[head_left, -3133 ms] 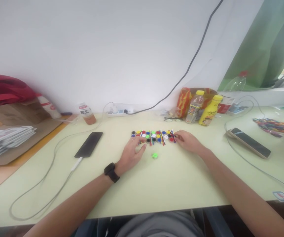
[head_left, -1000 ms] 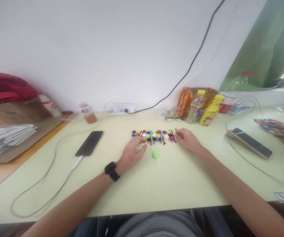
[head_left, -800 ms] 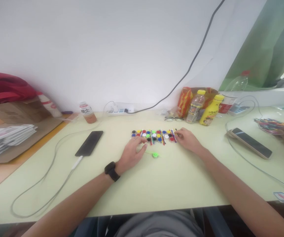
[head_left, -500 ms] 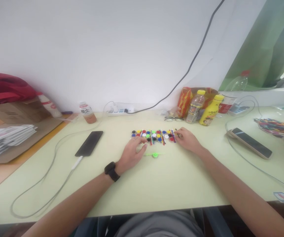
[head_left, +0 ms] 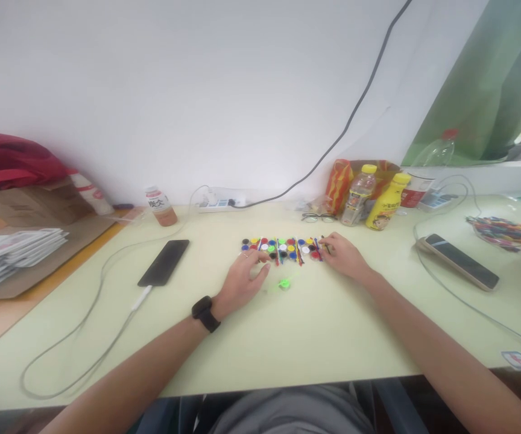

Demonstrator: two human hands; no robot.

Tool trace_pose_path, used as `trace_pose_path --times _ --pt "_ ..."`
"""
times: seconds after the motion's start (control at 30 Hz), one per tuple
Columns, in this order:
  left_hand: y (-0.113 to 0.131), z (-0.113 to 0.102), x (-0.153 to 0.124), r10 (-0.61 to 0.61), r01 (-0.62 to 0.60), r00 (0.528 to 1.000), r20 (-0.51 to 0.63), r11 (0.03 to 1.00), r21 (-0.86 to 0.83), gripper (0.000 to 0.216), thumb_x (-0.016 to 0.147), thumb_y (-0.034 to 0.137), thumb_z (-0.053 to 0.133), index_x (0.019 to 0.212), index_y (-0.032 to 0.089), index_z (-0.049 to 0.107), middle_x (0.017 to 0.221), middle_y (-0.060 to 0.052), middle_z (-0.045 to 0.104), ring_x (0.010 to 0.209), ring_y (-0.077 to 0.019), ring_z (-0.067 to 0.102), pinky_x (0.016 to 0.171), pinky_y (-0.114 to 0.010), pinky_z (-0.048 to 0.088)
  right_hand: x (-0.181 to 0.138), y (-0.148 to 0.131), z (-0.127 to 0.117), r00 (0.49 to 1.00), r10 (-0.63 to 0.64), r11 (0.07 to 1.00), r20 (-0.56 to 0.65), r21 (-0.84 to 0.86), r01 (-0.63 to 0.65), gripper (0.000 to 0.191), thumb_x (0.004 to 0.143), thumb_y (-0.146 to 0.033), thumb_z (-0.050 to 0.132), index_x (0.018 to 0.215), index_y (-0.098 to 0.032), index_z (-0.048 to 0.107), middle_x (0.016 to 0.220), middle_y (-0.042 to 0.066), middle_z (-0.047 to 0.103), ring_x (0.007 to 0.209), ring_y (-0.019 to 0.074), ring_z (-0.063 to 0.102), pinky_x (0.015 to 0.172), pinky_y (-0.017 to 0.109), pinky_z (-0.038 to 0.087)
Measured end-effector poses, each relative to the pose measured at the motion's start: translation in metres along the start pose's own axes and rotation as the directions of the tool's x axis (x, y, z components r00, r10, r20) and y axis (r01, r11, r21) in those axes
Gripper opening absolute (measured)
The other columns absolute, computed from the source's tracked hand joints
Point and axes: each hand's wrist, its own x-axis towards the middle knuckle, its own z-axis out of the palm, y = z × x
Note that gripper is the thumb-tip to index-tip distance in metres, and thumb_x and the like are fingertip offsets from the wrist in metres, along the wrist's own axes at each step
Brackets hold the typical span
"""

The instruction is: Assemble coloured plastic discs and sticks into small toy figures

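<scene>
Small round discs in many colours (head_left: 283,248), with thin coloured sticks between them, stand in a row on the table. At the row's left end is my left hand (head_left: 243,277), its fingers bent near the discs and its thumb held apart. My right hand (head_left: 346,256) is at the other end, fingertips touching or very near the last pieces; dark bits show beside them. Between the hands and nearer me lies a small bright-green piece (head_left: 284,284) with a faint blurred streak through it, like a spinning top. I see nothing held in my left hand.
A black phone (head_left: 163,263) on a charging cable lies left, another phone (head_left: 462,262) right. Behind stand a drink bottle (head_left: 161,207), glasses (head_left: 319,217), a clear bottle (head_left: 359,196) and a yellow bottle (head_left: 388,202). A bag of coloured sticks (head_left: 507,232) lies far right.
The blurred streak on the green piece has turned from level to slanting, so it appears to spin in place. Both my hands have stayed where they were.
</scene>
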Motion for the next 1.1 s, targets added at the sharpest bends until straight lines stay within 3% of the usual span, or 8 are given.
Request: trace_pose_path --times 0.6,0.87,1.1 --pt "-0.0011 0.0004 -0.0005 0.003 -0.003 1.000 -0.001 1.000 -0.008 0.015 0.102 0.028 0.054 0.111 0.025 0.066 0.112 -0.005 0.071 0.107 -0.0240 0.064 0.096 -0.041 0.050 -0.0001 0.0006 0.0014 1.000 0.011 1.000 -0.028 0.005 -0.011 0.022 0.093 -0.033 0.065 0.112 -0.026 0.073 0.112 0.006 0.068 0.099 0.0229 0.065 0.079 0.033 0.047" --pt "-0.0031 0.0013 -0.0014 -0.005 0.005 1.000 0.000 1.000 -0.004 0.014 0.102 0.027 0.055 0.111 0.026 0.065 0.113 -0.004 0.071 0.108 -0.0231 0.064 0.096 -0.040 0.050 0.0015 0.0010 0.0018 0.996 -0.082 0.996 -0.037 0.025 0.083 0.021 0.096 -0.025 0.058 0.106 -0.026 0.077 0.107 0.007 0.068 0.104 0.0247 0.063 0.088 0.035 0.047" --pt "-0.0032 0.0021 -0.0010 -0.002 0.002 1.000 -0.007 1.000 0.003 0.014 0.101 0.028 0.055 0.109 0.025 0.065 0.112 -0.006 0.071 0.106 -0.0245 0.063 0.097 -0.043 0.050 0.0056 -0.0004 0.0058 0.995 -0.086 0.996 -0.039 -0.013 0.086 0.015 0.096 -0.025 0.059 0.095 -0.025 0.074 0.103 0.007 0.068 0.100 0.0245 0.061 0.086 0.036 0.046"
